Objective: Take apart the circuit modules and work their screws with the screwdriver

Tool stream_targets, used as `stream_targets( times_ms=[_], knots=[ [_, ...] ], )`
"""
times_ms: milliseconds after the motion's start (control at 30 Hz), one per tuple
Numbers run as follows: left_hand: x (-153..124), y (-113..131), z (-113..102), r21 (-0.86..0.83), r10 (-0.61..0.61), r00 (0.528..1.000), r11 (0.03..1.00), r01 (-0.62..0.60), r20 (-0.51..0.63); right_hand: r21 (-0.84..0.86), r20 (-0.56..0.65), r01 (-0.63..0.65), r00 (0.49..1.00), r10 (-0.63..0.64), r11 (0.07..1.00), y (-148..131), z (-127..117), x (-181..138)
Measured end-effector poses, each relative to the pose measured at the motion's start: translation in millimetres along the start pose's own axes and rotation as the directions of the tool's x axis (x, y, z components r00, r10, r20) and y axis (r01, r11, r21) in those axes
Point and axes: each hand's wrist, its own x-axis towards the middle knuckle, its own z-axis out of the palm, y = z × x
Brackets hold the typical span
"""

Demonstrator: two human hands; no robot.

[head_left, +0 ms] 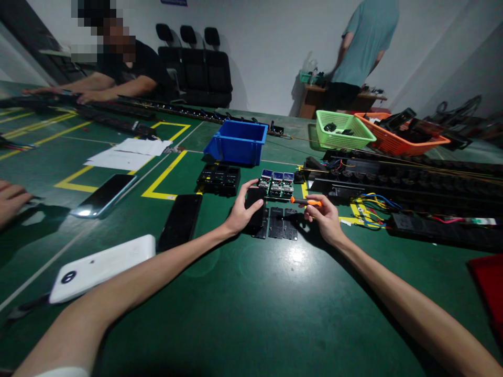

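My left hand [239,212] is wrapped round a small black box-like case [255,208], holding it over the green table. In my right hand [324,215] is a screwdriver with an orange and black handle [306,202]. Its thin shaft points left and reaches the case; whether the tip sits on a screw is too small to tell. Just behind the case stand several small circuit boards with blue displays [277,179]. Flat black cover plates [276,224] lie in a row in front of the boards, partly hidden by the case.
A blue bin [239,144] and a black multi-slot block [219,179] are behind my left hand. Phones [181,220] and a white power-bank-like device [104,267] lie left. Black rails with wires [377,180] and baskets [346,137] occupy the right. Another person's hand [13,199] is far left.
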Motion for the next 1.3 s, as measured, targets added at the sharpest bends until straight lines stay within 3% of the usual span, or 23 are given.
stream_targets(
  times_ms=[300,633,833,1300],
  knots=[
    [1.8,6.1,1.2,-0.221,-0.162,0.98,0.958,0.184,0.114,-0.04,0.014,0.004,1.0,-0.004,0.999,-1.8,1.4,-1.4],
    [2.4,8.4,1.0,-0.268,-0.156,0.981,0.946,0.181,0.113,-0.108,0.055,0.0,0.998,0.006,0.994,-6.5,1.1,-2.5],
    [2.8,6.4,0.9,-0.214,-0.141,0.984,0.964,0.161,0.106,-0.117,0.056,0.001,0.998,0.006,0.993,-6.6,0.8,-3.0],
    [3.5,6.5,0.2,-0.21,-0.196,0.973,0.953,0.219,0.125,-0.096,0.062,-0.013,0.998,0.019,0.995,-6.8,0.2,-3.0]
  ],
)
